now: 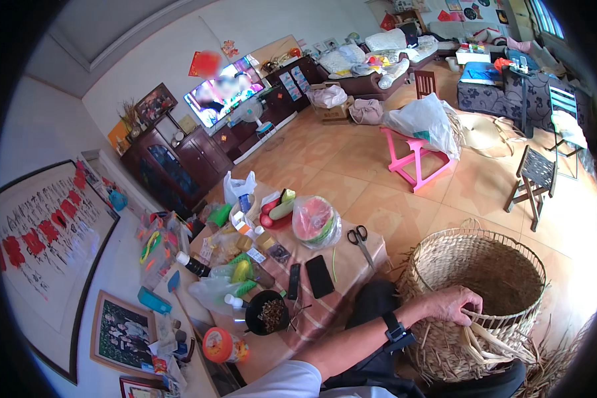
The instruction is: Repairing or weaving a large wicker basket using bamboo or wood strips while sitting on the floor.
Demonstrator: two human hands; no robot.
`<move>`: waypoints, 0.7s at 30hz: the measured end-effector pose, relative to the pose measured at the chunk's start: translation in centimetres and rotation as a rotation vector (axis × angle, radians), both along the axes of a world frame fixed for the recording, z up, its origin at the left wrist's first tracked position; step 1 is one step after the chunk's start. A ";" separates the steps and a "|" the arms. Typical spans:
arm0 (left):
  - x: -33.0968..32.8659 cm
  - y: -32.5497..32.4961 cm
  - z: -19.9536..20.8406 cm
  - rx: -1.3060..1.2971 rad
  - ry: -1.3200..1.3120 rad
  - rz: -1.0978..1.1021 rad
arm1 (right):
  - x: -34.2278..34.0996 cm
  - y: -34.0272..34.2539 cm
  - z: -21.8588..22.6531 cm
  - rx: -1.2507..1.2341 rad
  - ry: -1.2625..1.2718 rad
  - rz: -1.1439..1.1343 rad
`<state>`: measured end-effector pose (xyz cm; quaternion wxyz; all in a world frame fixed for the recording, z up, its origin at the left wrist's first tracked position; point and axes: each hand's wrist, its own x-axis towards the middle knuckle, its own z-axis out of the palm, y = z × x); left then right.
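Note:
A large woven straw basket [421, 282] with an open wire-ribbed rim stands against my legs at the lower right. My left hand [452, 305], a dark watch on its wrist, reaches across to the near side of that rim. Its fingers are bent and closed on a pale straw strip [474, 339] that hangs down the basket's outside. Loose strand ends stick out along the weave below. My right hand does not show.
To the left, a cloth-covered table [351, 265] carries scissors [360, 245], a phone [320, 276], a wrapped watermelon half [316, 222], a bowl [267, 313] and bottles. Beyond are a pink stool [418, 162] and a folding stool [534, 179]. Loose straw [557, 371] lies right of the basket.

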<state>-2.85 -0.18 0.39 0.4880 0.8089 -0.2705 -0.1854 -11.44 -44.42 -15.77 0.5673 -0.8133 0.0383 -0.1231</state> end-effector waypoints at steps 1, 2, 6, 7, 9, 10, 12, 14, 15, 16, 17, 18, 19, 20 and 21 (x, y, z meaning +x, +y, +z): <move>-0.1 0.0 0.3 0.000 0.020 -0.013 | 0.2 0.2 0.8 -0.006 0.001 0.007; -0.1 0.1 0.5 0.001 0.040 -0.026 | 0.3 0.4 1.7 -0.011 0.003 0.014; 0.1 -0.1 -0.5 -0.023 -0.010 -0.031 | 0.3 1.2 5.3 -0.040 0.014 0.037; 0.0 -0.1 -0.5 -0.023 -0.022 -0.024 | 0.3 1.6 6.2 -0.046 0.019 0.046; 0.0 -0.1 -0.6 -0.027 -0.034 -0.015 | 0.2 2.3 7.8 -0.057 0.027 0.061; -0.1 -0.1 -0.5 -0.032 -0.035 -0.007 | 0.1 2.7 8.6 -0.062 0.031 0.067; -0.1 -0.2 -0.4 -0.043 -0.038 0.000 | 0.0 3.4 10.3 -0.075 0.038 0.077; 0.0 -0.3 -0.3 0.003 -0.040 0.017 | -0.2 4.3 11.9 -0.089 0.046 0.086; 0.1 -0.4 -0.7 -0.001 -0.042 0.021 | -0.1 4.9 12.6 -0.093 0.049 0.094; 0.2 -0.5 -1.2 0.010 -0.080 0.033 | 0.0 5.5 13.3 -0.097 0.052 0.105; 0.2 -0.4 -1.6 0.023 -0.118 0.048 | 0.1 6.2 13.9 -0.099 0.056 0.118; 0.2 -0.3 -2.0 0.025 -0.117 0.060 | 0.3 6.9 14.5 -0.099 0.061 0.134; 0.1 -0.3 -1.9 0.060 -0.078 0.089 | 0.6 7.7 14.9 -0.099 0.069 0.148; -0.1 -0.2 -1.9 0.098 -0.038 0.122 | 0.9 8.6 15.2 -0.096 0.078 0.167; -0.3 0.1 -2.1 0.104 -0.030 0.138 | 1.3 9.5 15.5 -0.092 0.088 0.188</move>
